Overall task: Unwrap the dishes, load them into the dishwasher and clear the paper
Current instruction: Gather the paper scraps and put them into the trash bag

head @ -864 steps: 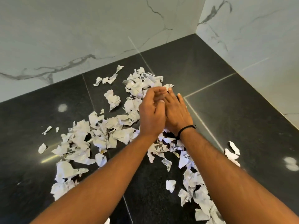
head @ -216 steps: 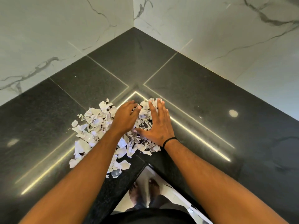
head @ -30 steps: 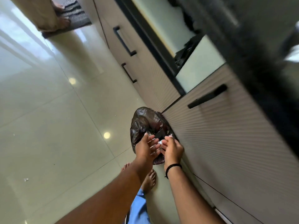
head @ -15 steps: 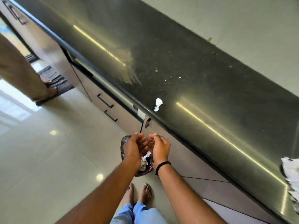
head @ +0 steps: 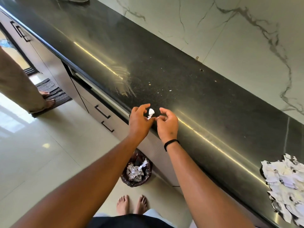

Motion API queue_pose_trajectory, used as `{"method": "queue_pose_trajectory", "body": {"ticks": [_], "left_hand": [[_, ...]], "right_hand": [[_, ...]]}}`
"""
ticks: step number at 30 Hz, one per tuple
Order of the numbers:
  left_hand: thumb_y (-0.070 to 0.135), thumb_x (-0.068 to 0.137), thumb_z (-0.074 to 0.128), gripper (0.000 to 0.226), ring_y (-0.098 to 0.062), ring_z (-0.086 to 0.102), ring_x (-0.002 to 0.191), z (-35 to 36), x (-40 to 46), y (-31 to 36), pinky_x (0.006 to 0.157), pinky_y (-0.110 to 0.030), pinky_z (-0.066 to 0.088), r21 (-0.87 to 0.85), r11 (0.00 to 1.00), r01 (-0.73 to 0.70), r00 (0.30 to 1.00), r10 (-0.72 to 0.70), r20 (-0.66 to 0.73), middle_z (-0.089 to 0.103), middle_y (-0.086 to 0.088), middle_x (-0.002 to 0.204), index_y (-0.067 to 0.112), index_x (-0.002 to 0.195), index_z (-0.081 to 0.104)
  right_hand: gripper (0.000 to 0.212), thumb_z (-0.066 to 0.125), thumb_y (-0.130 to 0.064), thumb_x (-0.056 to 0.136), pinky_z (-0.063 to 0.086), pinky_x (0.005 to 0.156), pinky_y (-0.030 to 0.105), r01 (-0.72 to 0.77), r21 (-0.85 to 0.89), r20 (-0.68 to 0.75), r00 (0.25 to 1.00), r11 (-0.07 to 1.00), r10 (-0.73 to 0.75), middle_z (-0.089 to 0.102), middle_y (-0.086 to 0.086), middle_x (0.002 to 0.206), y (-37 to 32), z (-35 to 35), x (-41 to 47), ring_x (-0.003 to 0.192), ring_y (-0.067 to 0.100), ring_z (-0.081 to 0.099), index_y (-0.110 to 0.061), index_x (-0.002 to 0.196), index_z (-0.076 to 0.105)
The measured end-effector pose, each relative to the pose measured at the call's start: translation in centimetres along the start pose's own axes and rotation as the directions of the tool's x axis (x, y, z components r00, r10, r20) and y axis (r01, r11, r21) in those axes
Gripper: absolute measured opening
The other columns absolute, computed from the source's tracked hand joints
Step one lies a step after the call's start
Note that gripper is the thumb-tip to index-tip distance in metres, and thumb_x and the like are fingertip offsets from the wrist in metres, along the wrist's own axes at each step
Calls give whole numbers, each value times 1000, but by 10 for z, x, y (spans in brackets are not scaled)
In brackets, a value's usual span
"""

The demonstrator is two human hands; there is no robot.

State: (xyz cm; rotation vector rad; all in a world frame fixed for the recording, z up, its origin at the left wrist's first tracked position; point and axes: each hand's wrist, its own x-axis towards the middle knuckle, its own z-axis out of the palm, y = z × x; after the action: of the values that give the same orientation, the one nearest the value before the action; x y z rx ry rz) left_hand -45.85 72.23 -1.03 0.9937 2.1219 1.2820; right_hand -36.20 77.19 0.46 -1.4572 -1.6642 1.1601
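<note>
Head view: both hands hovered over the surface [head: 189, 89] edge.
Scrap: a small white scrap [head: 151, 113] lay between them, near the edge.
Left hand [head: 139, 122]: loosely curled, holding nothing, just beside the scrap.
Right hand [head: 167, 124]: loosely curled too, nothing held.
Pile: more paper [head: 284, 181] sat well to the right.
Bin [head: 136, 171]: below on the floor, scraps inside.
Advice: I'd pinch the scrap lightly, then drop it straight over the bin.

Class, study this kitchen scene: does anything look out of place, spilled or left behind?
Yes. A lone paper scrap lies near the counter's front edge, between the left hand and right hand. A heap of torn paper remains on the counter at right. The bin below already holds scraps.
</note>
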Motion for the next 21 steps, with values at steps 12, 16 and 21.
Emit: {"method": "queue_pose_trajectory", "body": {"ticks": [12, 16, 21], "left_hand": [[11, 90, 73, 10, -2, 51, 79, 3, -4, -39, 69, -6, 38, 149, 989, -22, 996, 35, -87, 61, 4, 91, 15, 98, 78], [13, 90, 73, 12, -2, 62, 83, -7, -39, -65, 75, -8, 48, -1, 996, 93, 989, -92, -117, 69, 3, 92, 17, 99, 79], [7, 89, 73, 14, 7, 64, 78, -1, -82, -120, 70, -2, 45, -24, 955, 294, 953, -295, -61, 75, 2, 94, 13, 100, 80]], "right_hand": [[44, 60, 3, 89, 49, 100, 28, 155, -254, 324, 944, 955, -67, 49, 10, 129, 19, 29, -1, 110, 21, 58, -3, 133, 60], [33, 58, 3, 90, 54, 90, 22, 192, -177, 304, 944, 965, -132, 54, 4, 118, 33, 40, -33, 96, 14, 62, -2, 122, 67], [23, 62, -4, 92, 48, 86, 8, 1, -183, 246, 968, 983, 45, 66, 4, 110, 102, 68, -71, 100, 17, 66, -6, 112, 74]]}}
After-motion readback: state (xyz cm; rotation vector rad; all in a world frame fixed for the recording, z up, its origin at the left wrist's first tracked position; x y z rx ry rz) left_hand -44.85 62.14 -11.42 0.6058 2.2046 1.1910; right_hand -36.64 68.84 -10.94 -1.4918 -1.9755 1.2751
